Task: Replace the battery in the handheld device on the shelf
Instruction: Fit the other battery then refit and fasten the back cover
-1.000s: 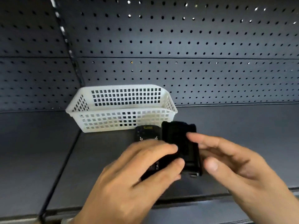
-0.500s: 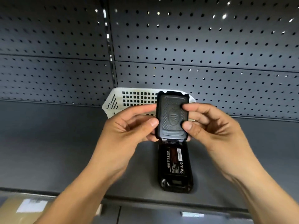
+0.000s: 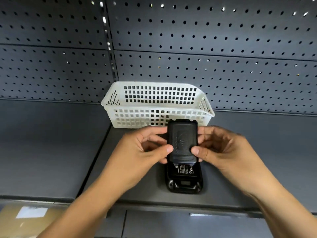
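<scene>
A black handheld device (image 3: pixel 184 184) lies face down on the dark shelf (image 3: pixel 51 152), its back open. A black battery (image 3: pixel 184 170) with a printed label sits in the open compartment. Just above the device's far end I hold the black battery cover (image 3: pixel 182 141) flat, ribbed side up. My left hand (image 3: pixel 145 152) pinches its left edge between thumb and fingers. My right hand (image 3: pixel 221 150) pinches its right edge the same way. The cover hides the device's upper half.
A white plastic mesh basket (image 3: pixel 154 107) stands right behind the cover, against the perforated back panel (image 3: pixel 223 48). A seam splits the shelf left of my left hand. Below the shelf's front edge at the lower left lies a brown cardboard box (image 3: pixel 20 219).
Both hands have lowered the cover toward the device, so less of the battery's label shows. A second ago both hands rested on the device lying on the shelf.
</scene>
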